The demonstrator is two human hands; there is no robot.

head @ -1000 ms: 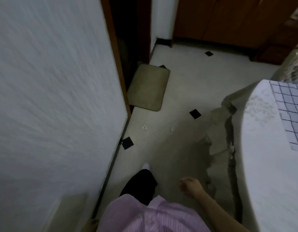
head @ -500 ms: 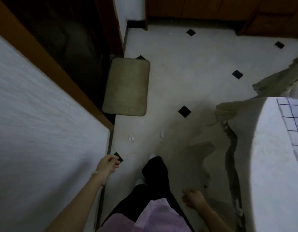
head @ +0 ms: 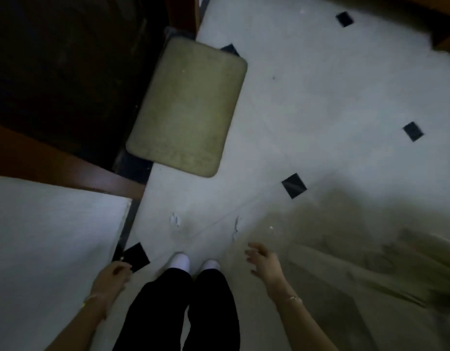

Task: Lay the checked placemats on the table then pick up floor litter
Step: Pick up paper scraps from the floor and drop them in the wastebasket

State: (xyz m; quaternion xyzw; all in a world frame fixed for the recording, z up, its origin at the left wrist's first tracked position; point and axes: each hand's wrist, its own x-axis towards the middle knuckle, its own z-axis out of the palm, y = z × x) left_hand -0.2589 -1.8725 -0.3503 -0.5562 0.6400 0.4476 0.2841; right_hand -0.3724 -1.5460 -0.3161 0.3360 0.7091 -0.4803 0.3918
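I am looking straight down at the pale floor (head: pixel 320 97), standing with my two white-socked feet (head: pixel 179 259) together. My right hand (head: pixel 263 262) is hanging out in front with its fingers spread wide and holding nothing. My left hand (head: pixel 112 274) is hanging beside the white wall (head: pixel 54 249), its fingers loosely curled; the light is dim there, but I am seeing nothing in it.

The litter is lying on the floor just ahead of my toes: one crumpled white scrap (head: pixel 175 220) ahead of my left foot, and a thinner torn scrap (head: pixel 236 225) near my right fingertips, apart from them. A tiny pale speck (head: pixel 270 227) is sitting just right of that; it is too small for me to tell what it is.

Farther ahead a beige door mat (head: pixel 186 107) is lying at a dark doorway (head: pixel 67 72), whose inside I cannot make out. At the right a draped cloth (head: pixel 396 269) is showing only as a shadowy blur, cut off by the frame edge. A black floor tile (head: pixel 136 255) is partly hidden beside my left hand.
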